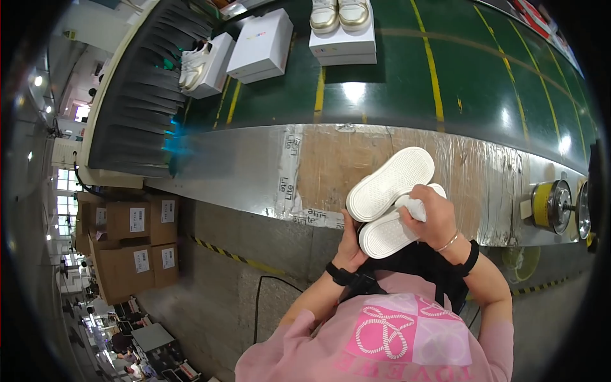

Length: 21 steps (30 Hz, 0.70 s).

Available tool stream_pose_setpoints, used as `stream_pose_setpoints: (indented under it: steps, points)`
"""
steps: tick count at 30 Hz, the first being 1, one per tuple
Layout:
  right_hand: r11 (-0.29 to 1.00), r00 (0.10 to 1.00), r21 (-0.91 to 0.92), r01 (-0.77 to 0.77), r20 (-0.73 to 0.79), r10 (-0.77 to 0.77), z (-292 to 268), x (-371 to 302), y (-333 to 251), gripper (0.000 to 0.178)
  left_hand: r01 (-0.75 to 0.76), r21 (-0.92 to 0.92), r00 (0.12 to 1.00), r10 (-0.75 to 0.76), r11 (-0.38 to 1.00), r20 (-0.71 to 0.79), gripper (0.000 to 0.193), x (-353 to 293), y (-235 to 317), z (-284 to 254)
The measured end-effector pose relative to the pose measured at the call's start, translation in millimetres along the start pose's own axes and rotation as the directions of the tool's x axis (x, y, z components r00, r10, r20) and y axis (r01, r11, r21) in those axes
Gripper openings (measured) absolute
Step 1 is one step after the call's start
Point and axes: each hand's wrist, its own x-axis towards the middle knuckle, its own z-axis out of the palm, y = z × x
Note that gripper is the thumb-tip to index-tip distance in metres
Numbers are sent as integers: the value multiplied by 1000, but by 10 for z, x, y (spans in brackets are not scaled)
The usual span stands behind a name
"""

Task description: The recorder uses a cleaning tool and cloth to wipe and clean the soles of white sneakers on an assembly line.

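Observation:
Two white shoes are held close together with their textured soles up, one sole [391,183] farther off and the other sole [387,235] nearer my body. My left hand [349,244] is closed round them at their left end, its fingers partly hidden beneath. In my right hand [435,218] a crumpled white cloth or tissue [415,209] is pinched and pressed against the nearer sole. The shoes are above the near edge of a cardboard-covered ledge [324,169] wrapped in clear tape.
Beyond the ledge runs a green conveyor belt [401,83] with yellow lines. On it stand a closed white shoebox [261,48] and boxes bearing white-and-gold shoes [324,18]. Dark strip curtains [137,95] hang at left, above stacked cartons [137,248]. Tape rolls [552,205] sit at right.

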Motion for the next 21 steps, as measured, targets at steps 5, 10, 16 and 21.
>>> stream_pose_setpoints:
  steps: [5, 10, 16, 21]
  points:
    - [959, 938, 213, 184, 253, -236, 130, -75, -552, 31, 48, 3, 997, -48, 999, -61, 82, 55, -44, -87]
    - [984, 999, 178, -5, -39, 12, 42, -41, 3, 34, -17, 31, 999, 19, 999, -47, 81, 33, 26, -26]
    - [964, 959, 50, -262, -98, 265, -84, 139, 522, 32, -54, -1, 994, 54, 999, -92, 76, 80, 36, -106]
    - [971, 1000, 235, 29, 2, -31, 139, 224, 35, 39, -280, 294, 956, 236, 914, 175, 79, 4, 11, -7]
